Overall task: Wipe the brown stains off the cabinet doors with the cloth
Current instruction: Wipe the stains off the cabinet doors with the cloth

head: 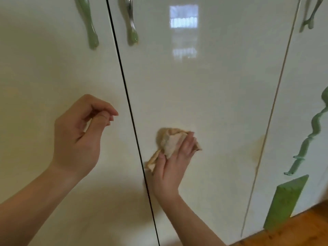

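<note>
The beige cloth (169,143) sits low on the middle cabinet door (204,95), its long axis slanting lower-left to upper-right under the straight, pressing fingers of the right hand (171,167). The left hand (78,139) hovers nearby, fingers curled on nothing.

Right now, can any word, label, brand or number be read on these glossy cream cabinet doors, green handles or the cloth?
None. The glossy cream cabinet doors, the curved green handles and the crumpled beige cloth under the right hand carry no writing. The bright patch on one door is a reflection, not a label.
</note>
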### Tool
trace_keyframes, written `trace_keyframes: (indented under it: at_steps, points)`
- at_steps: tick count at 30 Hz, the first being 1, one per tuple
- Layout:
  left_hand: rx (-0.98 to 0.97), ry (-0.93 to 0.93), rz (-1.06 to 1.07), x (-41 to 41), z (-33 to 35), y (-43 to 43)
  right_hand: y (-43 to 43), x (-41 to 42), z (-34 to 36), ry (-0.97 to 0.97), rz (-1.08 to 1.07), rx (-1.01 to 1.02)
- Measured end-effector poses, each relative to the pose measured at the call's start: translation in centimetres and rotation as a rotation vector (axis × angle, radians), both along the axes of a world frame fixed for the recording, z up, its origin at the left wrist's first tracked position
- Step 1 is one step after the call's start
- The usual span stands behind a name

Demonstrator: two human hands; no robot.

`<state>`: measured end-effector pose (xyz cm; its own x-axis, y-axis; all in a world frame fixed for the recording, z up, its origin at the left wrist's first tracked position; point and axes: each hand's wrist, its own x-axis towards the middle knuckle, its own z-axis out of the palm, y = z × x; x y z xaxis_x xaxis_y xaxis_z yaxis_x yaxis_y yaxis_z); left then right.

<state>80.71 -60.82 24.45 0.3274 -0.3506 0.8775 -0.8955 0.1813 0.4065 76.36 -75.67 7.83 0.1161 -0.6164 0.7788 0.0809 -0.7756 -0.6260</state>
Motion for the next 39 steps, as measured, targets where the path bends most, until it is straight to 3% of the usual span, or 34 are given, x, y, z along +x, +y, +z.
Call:
trace_keyframes:
  at_steps: [4, 8, 11, 13, 15, 19, 22, 24, 26, 32, 36, 39]
  points:
    - [0.046, 0.002, 0.032, 0.2, -0.9, 1.7, 7.4, 2.7, -1.7, 0.327, 0.059, -0.484]
    - [0.064, -0.008, -0.011, -1.2, -1.3, -0.3, 4.2, 1.3, -2.6, 0.514, 0.098, -1.102]
    - [0.073, -0.053, -0.094, -2.9, -2.5, -3.7, -3.6, -2.6, -2.1, 0.565, 0.079, -1.177]
    - [0.088, -0.077, -0.169, -4.1, -3.5, -6.3, -11.1, -7.1, -2.1, 0.581, -0.049, -1.062]
    - [0.107, -0.056, -0.225, -5.3, -4.8, -8.5, -18.8, -11.8, -3.0, 0.517, -0.170, -0.778]
    - [0.156, -0.022, -0.291, -6.7, -7.2, -11.3, -26.0, -15.9, -7.8, 0.119, -0.173, 0.171]
    - [0.172, 0.027, -0.271, -6.8, -8.1, -11.2, -24.9, -14.6, -8.9, -0.145, -0.115, 0.674]
    - [0.177, 0.049, -0.248, -6.5, -8.1, -10.5, -22.9, -12.9, -8.2, -0.256, -0.150, 0.844]
    - [0.163, 0.068, -0.234, -6.1, -7.9, -9.5, -19.6, -11.1, -7.7, -0.302, -0.168, 0.860]
    - [0.122, 0.040, -0.136, -4.0, -7.6, -4.0, -5.3, -4.0, -7.9, -0.135, 0.013, 0.318]
    - [0.088, 0.060, -0.056, -1.7, -8.7, 0.6, 5.5, 1.5, -10.3, 0.169, 0.153, -0.277]
    - [0.059, 0.104, 0.016, 0.1, -10.2, 4.2, 12.0, 4.8, -12.0, 0.275, 0.187, -0.639]
